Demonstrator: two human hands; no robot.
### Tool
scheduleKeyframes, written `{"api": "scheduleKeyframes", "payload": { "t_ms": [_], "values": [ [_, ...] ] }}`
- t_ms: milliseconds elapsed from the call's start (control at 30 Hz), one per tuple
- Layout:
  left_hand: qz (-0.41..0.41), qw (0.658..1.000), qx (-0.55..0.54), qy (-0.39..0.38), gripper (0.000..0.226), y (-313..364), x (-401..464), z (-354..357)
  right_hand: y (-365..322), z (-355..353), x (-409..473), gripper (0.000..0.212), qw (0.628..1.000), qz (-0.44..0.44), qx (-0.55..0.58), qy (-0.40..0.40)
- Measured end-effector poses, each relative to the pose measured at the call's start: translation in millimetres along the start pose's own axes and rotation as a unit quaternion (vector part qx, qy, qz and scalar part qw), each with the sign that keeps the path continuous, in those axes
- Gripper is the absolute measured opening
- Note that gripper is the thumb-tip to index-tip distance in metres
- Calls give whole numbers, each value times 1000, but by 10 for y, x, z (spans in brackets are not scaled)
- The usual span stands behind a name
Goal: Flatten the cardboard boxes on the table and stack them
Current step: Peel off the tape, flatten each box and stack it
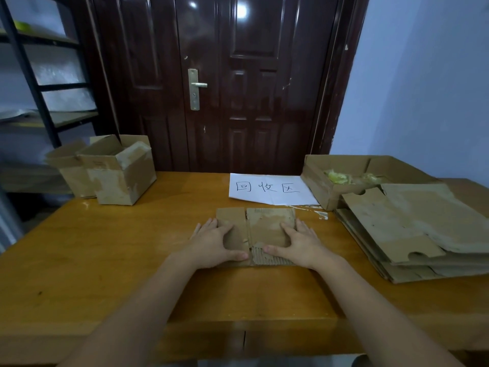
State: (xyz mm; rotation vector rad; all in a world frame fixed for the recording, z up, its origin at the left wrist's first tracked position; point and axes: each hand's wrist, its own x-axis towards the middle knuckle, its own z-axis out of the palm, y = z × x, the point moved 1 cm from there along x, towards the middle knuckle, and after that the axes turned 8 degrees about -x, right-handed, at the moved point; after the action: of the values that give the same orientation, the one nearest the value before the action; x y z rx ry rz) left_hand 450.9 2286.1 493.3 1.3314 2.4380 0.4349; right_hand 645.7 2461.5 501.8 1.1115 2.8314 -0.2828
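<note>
A flattened cardboard box lies at the centre of the frame on the wooden bench. The left hand presses its left part and the right hand its right part, each grip spread flat, fingers nearly straight, thumbs pointing inward at the near edge, clasping nothing.

Dark door, shelving (perhaps metal), handwritten sign

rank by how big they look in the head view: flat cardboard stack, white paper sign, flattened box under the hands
1. flat cardboard stack, though it sits nearer the lens
2. white paper sign
3. flattened box; partly covered by hands, so close to the sign
</note>
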Motion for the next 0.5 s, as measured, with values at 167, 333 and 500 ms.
{"api": "scheduleKeyframes", "payload": {
  "t_ms": [167, 333, 500],
  "values": [
    [18, 999, 28, 4, 137, 105, 61, -1, 1, -10, 24, 141, 1000, -15, 7, 13],
    [9, 999, 26, 24, 136, 118, 71, 31, -13, -59, 18, 138, 1000, 1, 17, 4],
    [21, 999, -29, 15, 137, 144, 28, 72, -20, -18, -58, 143, 999, 15, 25, 22]
  ]
}}
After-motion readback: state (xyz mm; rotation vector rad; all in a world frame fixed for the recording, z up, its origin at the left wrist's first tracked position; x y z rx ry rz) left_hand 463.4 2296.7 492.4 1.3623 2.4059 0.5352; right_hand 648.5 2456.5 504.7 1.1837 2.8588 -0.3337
